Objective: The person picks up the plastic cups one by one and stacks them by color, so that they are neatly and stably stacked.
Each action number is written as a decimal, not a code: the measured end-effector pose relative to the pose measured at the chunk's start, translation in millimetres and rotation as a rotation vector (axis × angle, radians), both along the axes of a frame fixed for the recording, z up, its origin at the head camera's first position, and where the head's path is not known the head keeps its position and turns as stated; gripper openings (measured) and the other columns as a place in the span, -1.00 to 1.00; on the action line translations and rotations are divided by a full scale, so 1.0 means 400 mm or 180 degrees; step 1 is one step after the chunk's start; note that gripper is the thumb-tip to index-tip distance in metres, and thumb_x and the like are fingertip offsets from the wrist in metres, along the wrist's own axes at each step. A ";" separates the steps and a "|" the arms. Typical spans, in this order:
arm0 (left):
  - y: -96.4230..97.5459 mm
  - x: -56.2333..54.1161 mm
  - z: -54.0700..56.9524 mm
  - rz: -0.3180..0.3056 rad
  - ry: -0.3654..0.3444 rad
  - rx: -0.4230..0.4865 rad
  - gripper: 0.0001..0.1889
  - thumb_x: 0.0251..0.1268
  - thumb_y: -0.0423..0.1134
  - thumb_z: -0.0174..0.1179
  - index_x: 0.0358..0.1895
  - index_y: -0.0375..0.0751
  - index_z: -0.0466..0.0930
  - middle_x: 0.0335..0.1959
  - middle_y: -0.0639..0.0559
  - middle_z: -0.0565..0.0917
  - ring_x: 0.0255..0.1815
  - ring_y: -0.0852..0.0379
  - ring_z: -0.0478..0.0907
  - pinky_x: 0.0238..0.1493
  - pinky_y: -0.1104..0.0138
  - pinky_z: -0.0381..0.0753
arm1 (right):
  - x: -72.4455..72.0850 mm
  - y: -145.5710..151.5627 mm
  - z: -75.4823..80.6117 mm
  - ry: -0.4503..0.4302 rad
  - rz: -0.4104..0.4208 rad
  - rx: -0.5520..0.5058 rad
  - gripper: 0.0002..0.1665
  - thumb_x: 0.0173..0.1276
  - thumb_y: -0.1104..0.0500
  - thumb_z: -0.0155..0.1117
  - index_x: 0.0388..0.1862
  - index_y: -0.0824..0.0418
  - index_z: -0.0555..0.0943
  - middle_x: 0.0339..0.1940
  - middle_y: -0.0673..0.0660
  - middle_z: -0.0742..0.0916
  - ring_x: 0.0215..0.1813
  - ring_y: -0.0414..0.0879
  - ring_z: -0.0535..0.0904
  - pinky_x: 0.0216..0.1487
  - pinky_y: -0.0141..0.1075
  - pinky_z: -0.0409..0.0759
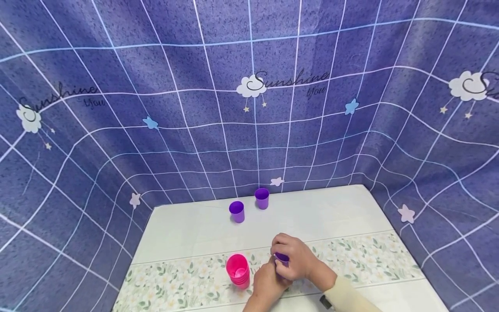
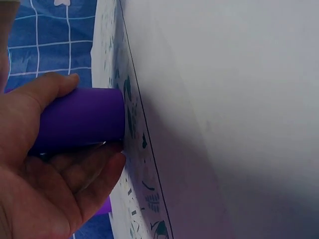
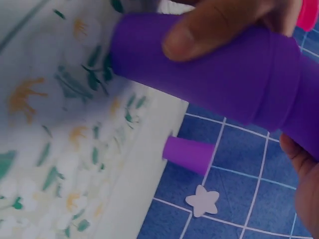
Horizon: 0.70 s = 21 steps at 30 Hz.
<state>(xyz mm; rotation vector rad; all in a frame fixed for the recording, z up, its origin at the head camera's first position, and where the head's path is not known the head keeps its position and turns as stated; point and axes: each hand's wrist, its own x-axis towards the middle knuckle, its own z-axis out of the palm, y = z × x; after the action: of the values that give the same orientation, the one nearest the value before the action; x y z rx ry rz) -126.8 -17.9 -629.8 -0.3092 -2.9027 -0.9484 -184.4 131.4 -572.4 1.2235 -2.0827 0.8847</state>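
Observation:
Purple plastic cups [image 3: 219, 79] stand nested, mouth up, on the flowered band of the table. My left hand [image 1: 270, 284] grips them low down, its thumb on one side and its fingers on the other in the left wrist view. At their mouth my right hand [image 1: 299, 260] holds a purple cup [image 3: 309, 107] that sits partly inside the stack. Only a little of its purple inside shows between the hands in the head view. Left of the hands stands a stack of pink cups [image 1: 238, 273], mouths up, not touched by either hand.
Two single purple cups stand upright toward the back of the table [image 1: 187, 234]: one left [image 1: 237, 212], one farther back [image 1: 262, 198]. A blue gridded curtain [image 1: 218, 108] encloses the table's back and sides.

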 end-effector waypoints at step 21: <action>0.001 0.004 0.001 -0.0074 0.0183 -0.0206 -0.57 0.15 0.03 0.46 0.02 -0.11 0.73 -0.36 0.04 0.83 -0.40 0.13 0.72 -0.37 0.27 0.68 | 0.059 -0.019 -0.094 -0.0036 -0.0720 0.0147 -0.93 0.16 0.03 0.37 -0.36 -0.16 0.66 -0.21 -0.20 0.62 -0.15 -0.29 0.46 -0.09 -0.36 0.45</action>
<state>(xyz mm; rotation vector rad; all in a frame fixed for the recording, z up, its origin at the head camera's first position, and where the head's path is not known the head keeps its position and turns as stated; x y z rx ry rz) -125.2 -17.5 -629.5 -0.3690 -2.8879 -0.8355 -160.9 123.7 -609.9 0.9826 -2.2088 0.7452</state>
